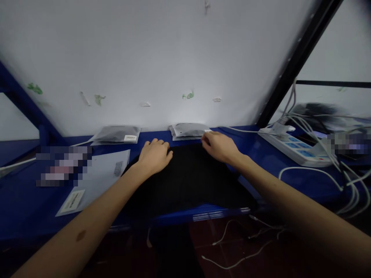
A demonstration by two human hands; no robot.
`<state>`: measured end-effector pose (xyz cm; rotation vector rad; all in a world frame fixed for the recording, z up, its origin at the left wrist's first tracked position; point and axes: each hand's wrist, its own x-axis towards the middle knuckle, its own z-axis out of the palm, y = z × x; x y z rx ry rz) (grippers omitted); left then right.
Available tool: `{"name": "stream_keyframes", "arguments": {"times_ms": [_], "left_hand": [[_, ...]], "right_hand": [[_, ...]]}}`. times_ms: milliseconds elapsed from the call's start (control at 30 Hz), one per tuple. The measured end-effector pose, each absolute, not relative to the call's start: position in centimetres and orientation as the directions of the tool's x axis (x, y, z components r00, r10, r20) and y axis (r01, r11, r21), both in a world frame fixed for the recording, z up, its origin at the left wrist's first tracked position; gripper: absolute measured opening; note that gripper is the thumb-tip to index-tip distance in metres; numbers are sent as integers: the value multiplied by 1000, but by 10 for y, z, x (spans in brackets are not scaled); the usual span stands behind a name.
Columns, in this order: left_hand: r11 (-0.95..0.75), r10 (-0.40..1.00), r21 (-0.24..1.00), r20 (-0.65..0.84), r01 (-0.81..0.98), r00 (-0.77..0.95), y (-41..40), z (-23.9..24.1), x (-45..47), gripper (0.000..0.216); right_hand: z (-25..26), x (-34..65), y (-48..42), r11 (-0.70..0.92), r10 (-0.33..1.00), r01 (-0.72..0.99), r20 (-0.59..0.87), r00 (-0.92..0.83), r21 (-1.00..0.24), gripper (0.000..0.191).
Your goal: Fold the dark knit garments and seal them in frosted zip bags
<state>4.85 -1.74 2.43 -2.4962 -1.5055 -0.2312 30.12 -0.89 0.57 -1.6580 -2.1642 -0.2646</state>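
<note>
A black piece of cloth (185,181) lies spread over the blue tabletop in front of me, its near side reaching the front edge. I cannot tell whether it is a garment. My left hand (155,156) rests palm down on its far left part, fingers out and thumb apart. At the far right corner, my right hand (220,146) has its fingers curled together on the cloth's edge; the fingertips are partly hidden. Just beyond that hand sits a pale plastic-bagged packet (189,131). An empty-looking clear bag (98,177) with a white label lies left of the cloth.
Another bagged packet (117,134) lies at the back left against the white wall (162,58). A blurred-out phone-like object (63,166) is on the left. On the right stands a white power strip (298,148) with tangled white cables (352,193). More cables hang below the table edge.
</note>
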Motion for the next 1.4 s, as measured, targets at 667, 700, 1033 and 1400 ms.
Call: {"name": "stream_keyframes", "arguments": {"times_ms": [667, 700, 1033, 1400], "left_hand": [[-480, 870, 119, 195, 869, 453, 19, -10, 13, 38], [-480, 871, 130, 192, 867, 453, 19, -9, 13, 38], [-482, 875, 211, 175, 851, 452, 22, -13, 11, 45], [-479, 876, 212, 181, 852, 447, 24, -13, 11, 44]], "right_hand": [[-32, 315, 29, 307, 885, 940, 407, -225, -149, 27], [-32, 316, 29, 318, 884, 936, 404, -236, -150, 27], [-34, 325, 31, 290, 906, 946, 360, -223, -145, 29], [-35, 330, 33, 269, 909, 953, 364, -203, -141, 30]]}}
